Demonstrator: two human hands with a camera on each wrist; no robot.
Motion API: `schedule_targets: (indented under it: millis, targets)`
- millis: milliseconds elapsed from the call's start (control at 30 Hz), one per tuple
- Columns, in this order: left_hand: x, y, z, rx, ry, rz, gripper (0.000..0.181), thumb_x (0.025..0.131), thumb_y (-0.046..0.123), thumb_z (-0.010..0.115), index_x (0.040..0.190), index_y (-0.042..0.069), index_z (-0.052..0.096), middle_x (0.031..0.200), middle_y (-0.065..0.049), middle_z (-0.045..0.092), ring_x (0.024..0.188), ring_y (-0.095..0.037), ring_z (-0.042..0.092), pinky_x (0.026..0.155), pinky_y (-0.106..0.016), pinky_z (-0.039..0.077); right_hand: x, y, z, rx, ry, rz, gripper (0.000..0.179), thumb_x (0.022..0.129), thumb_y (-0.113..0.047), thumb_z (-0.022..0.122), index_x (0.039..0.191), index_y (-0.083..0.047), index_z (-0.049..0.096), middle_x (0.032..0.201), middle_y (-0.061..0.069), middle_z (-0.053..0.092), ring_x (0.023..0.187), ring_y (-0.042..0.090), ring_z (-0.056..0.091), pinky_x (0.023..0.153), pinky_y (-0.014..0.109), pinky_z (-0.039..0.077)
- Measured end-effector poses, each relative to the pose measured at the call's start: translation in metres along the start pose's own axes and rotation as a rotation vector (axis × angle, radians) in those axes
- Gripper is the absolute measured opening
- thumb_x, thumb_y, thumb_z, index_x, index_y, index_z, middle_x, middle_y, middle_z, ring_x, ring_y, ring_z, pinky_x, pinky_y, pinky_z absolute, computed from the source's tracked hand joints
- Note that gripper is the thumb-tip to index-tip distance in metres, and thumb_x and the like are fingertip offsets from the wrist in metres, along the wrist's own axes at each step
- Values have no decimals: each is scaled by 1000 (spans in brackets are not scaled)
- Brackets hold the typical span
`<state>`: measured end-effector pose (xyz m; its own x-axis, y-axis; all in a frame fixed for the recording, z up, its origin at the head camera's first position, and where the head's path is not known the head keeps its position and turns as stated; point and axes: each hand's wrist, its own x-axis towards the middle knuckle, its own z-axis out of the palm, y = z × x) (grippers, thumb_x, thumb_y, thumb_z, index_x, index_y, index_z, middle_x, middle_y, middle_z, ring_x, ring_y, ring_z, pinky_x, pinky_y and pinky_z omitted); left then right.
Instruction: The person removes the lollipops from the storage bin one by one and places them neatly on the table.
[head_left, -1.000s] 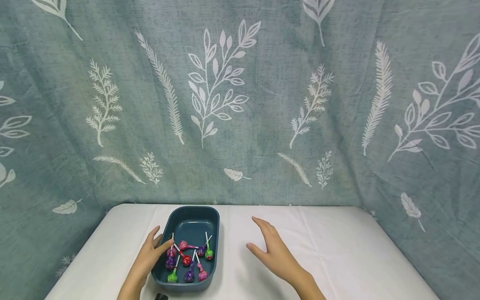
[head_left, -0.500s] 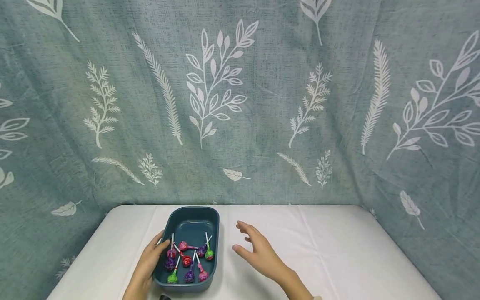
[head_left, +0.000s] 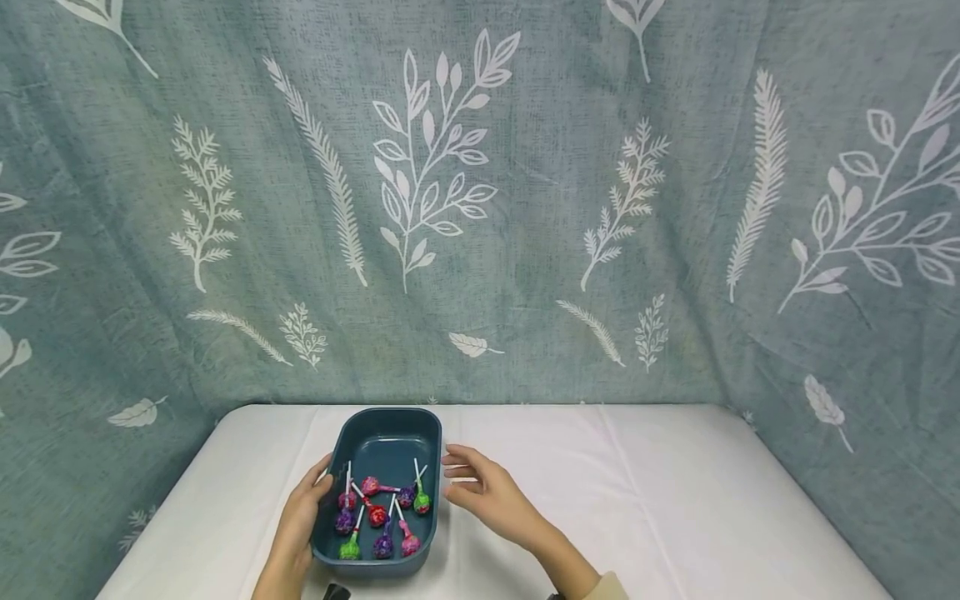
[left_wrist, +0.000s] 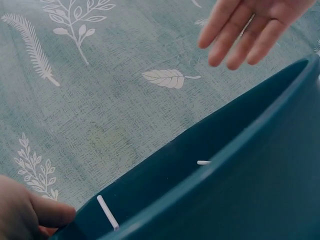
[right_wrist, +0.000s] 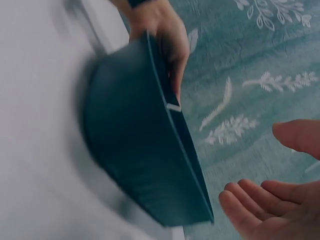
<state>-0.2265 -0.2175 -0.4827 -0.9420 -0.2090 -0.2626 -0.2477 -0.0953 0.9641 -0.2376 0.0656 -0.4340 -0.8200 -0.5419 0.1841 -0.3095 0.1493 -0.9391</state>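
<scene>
A dark teal plastic bin (head_left: 386, 457) stands on the white cloth, its near half holding several lollipops (head_left: 377, 516) in red, pink, purple and green wrappers. My left hand (head_left: 294, 518) grips its left wall, thumb over the rim and fingers along the outside. That thumb (left_wrist: 52, 212) shows on the rim in the left wrist view. Just off the bin's right wall is my right hand (head_left: 491, 502), fingers loosely bent, holding nothing. A gap between the right hand (right_wrist: 277, 205) and the bin (right_wrist: 135, 125) shows in the right wrist view. White lollipop sticks (left_wrist: 107, 212) show inside.
White cloth (head_left: 637, 500) covers the table, which extends to the right of the bin. Behind it hangs a grey-green curtain (head_left: 525, 333) with white leaf prints. A small black object (head_left: 337, 592) shows by the left wrist, and a tan sleeve (head_left: 606, 587) by the right.
My left hand has come in from just beside the bin and taken hold of its left wall. The right hand has moved left towards the bin's right wall. The lollipops lie as before.
</scene>
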Motion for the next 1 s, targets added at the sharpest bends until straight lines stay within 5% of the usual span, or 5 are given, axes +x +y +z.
schedule_targets:
  millis: [333, 467, 667, 800, 1000]
  targets:
    - [1, 0, 1, -15, -3, 6, 52, 105, 25, 35, 154, 10, 24, 153, -27, 22, 138, -45, 23, 110, -60, 17, 19, -15, 29, 147, -186, 55, 51, 95, -20, 62, 141, -5, 45, 129, 6, 57, 118, 29, 55, 88, 29, 50]
    - [1, -1, 1, -5, 2, 2, 53, 105, 26, 35, 154, 10, 23, 153, -27, 23, 138, -45, 23, 109, -61, 17, 29, -17, 41, 124, -201, 109, 47, 94, -19, 63, 137, -4, 50, 122, 7, 62, 106, 19, 62, 87, 32, 51]
    - [-2, -3, -1, -4, 4, 11, 52, 105, 25, 34, 153, 9, 24, 152, -28, 24, 138, -45, 23, 109, -61, 17, 42, -18, 53, 74, -270, 223, 45, 91, -12, 64, 129, 9, 52, 104, 7, 67, 93, 31, 67, 82, 42, 54]
    - [-3, -4, 0, -15, -1, 21, 51, 105, 25, 34, 153, 9, 25, 152, -27, 26, 137, -44, 26, 110, -60, 18, 41, -18, 58, -24, -338, 268, 40, 90, -11, 65, 121, 14, 57, 91, 4, 69, 84, 28, 69, 78, 38, 56]
    - [-4, -4, 0, -31, -3, 25, 51, 105, 26, 35, 153, 9, 25, 152, -27, 25, 137, -44, 25, 110, -59, 17, 40, -13, 71, -432, -318, 129, 25, 84, -15, 74, 99, 5, 71, 70, -4, 65, 61, 4, 59, 59, 18, 49]
